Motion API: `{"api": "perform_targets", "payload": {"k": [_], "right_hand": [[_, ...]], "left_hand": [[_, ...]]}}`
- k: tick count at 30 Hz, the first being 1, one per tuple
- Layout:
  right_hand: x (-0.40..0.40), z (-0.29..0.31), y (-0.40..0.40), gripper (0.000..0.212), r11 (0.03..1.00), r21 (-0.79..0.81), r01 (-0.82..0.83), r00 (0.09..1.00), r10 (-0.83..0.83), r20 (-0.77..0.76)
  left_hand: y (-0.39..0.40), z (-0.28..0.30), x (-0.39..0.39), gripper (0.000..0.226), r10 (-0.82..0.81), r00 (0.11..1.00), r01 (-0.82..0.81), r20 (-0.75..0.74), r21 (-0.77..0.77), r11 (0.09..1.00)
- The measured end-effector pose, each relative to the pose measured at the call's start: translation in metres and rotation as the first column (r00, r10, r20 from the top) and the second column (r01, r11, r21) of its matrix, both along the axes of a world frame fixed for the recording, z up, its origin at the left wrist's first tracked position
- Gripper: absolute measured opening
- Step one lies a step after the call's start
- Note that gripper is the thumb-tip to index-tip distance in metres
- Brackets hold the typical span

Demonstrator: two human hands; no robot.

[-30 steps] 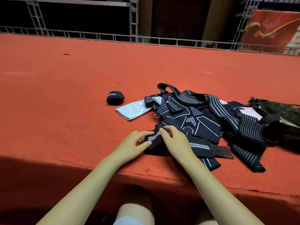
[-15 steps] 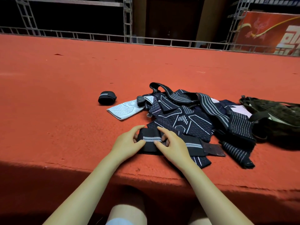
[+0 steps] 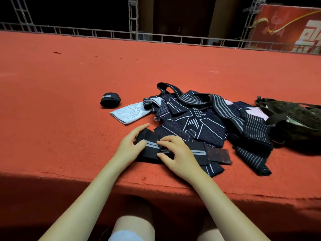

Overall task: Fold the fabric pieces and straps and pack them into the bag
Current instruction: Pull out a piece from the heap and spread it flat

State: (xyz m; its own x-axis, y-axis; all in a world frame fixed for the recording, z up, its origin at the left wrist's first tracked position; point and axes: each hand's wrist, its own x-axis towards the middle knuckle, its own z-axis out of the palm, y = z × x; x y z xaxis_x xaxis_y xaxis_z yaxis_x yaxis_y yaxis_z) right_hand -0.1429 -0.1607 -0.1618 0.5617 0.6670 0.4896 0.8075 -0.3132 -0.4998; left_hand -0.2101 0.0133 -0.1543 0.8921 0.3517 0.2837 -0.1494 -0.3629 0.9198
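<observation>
Both hands on a black strap at the near edge of the red surface point(image 3: 69, 101).

The left hand point(image 3: 129, 146) and right hand point(image 3: 178, 154) curl round the folded strap point(image 3: 151, 146), beside the fabric pile point(image 3: 199, 122); the dark bag point(image 3: 295, 122) lies at the right.

on the bench point(image 3: 69, 94), a roll point(image 3: 110, 100) lies left of the pile point(image 3: 199, 122); the bag point(image 3: 295, 122) sits right; a strap point(image 3: 152, 146) lies in front.

Open red table point(image 3: 60, 105) on the left & far side; rolled strap point(image 3: 110, 100) sits alone there. Right is blocked: fabric pile point(image 3: 199, 122) runs up against the bag point(image 3: 295, 122).
</observation>
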Motion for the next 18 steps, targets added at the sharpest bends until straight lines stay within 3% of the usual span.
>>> {"api": "perform_targets", "payload": {"k": [3,6,11,14,18], "right_hand": [[-0.001,0.001,0.0,0.037,1.0,0.015,0.011,0.998,-0.01,-0.065],[-0.003,0.005,-0.001,0.045,0.995,0.087,0.045,0.975,-0.025,-0.219],[-0.005,0.008,-0.005,0.059,0.976,0.172,0.135,0.921,-0.059,-0.385],[-0.005,0.01,-0.006,0.056,0.965,0.149,0.213,0.908,-0.14,-0.394],[-0.003,0.006,-0.011,0.043,0.922,0.13,0.365,0.918,-0.333,-0.214]], "left_hand": [[-0.003,0.0,-0.002,0.045,-0.01,0.999,0.014,0.041,-0.113,0.994],[-0.003,0.001,-0.001,0.03,-0.062,0.995,0.072,0.081,-0.122,0.99],[-0.007,-0.003,-0.002,0.036,-0.11,0.994,0.106,0.014,0.166,0.98],[-0.011,-0.006,0.003,0.037,-0.104,0.992,0.121,-0.072,0.314,0.942],[-0.018,-0.007,0.006,0.046,-0.041,0.991,0.078,-0.131,0.297,0.952]]}}
